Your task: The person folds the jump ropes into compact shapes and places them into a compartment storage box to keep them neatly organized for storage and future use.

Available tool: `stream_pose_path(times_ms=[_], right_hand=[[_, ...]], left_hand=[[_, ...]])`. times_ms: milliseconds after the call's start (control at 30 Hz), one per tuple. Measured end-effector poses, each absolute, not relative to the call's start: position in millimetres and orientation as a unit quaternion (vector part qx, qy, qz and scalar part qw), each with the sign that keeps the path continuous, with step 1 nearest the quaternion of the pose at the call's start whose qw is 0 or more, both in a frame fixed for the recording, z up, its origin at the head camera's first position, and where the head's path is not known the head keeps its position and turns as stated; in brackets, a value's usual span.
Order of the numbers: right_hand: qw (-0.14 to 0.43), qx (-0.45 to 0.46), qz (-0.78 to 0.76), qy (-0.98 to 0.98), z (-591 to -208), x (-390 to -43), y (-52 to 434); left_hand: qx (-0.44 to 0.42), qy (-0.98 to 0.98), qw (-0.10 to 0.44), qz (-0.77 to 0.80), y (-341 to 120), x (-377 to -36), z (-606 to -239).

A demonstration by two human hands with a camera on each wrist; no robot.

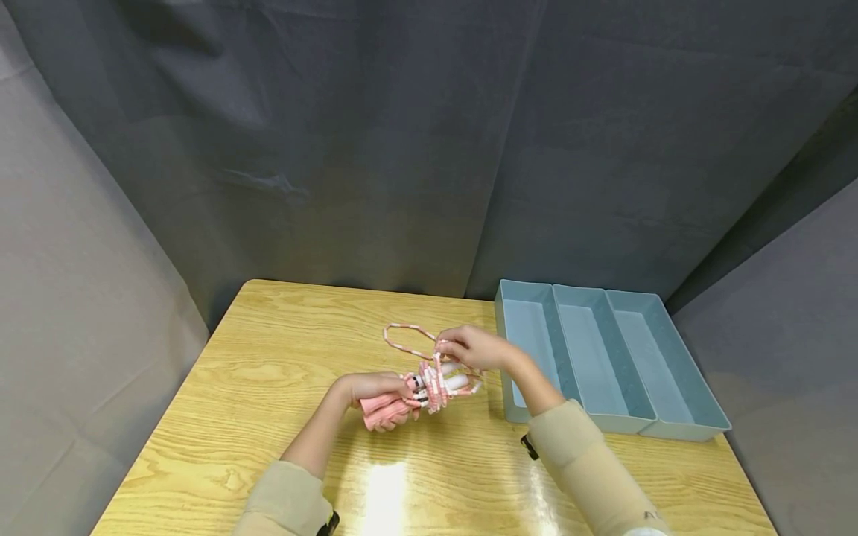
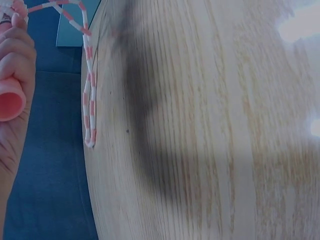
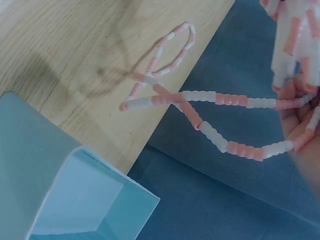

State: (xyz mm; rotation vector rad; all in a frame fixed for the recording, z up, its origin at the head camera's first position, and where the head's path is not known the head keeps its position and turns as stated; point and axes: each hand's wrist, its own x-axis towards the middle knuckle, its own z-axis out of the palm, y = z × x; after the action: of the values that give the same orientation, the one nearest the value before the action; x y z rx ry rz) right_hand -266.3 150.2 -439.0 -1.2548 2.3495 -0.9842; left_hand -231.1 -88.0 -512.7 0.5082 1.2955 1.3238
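Left hand: the left hand [image 1: 371,390] is clenched around the pink handles [image 1: 387,409] of a beaded jump rope [image 1: 434,381], just above the wooden table [image 1: 268,387]. In the left wrist view the round end of one handle [image 2: 9,100] sticks out of the curled fingers.

Right hand: the right hand [image 1: 477,348] pinches the rope just above the bundle — its fingertips are closed on the beads, and some turns of rope already lie around the handles.

Jump rope: pink and white beads; most of it is bunched between the two hands, near the middle of the table. One free loop [image 1: 405,339] lies on the table behind the hands, toward the far edge.

Organizer tray: a light blue tray [image 1: 660,424] with three long compartments stands to the right, near the right forearm; nothing shows inside it.

Risk, slipping turns: the beads look smooth and stiff, so I think the turns can slide off the handles if the pinch becomes loose.

Risk, free loop: the free loop may catch on the table edge or on the tray corner — then a pull would open the bundle.
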Motion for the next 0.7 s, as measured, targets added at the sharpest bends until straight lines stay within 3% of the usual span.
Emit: stream_pose_path(times_ms=[433, 700], right_hand=[[0.183, -0.414, -0.333, 0.828, -441.9, -271.2, 149.1], [0.21, -0.413, -0.324, 0.825, -446.3, -274.6, 149.3]], left_hand=[[0.237, 0.539, 0.57, 0.573, -84.7, -220.9, -490.2], [0.238, 0.534, 0.581, 0.567, -84.4, -224.6, -498.3]])
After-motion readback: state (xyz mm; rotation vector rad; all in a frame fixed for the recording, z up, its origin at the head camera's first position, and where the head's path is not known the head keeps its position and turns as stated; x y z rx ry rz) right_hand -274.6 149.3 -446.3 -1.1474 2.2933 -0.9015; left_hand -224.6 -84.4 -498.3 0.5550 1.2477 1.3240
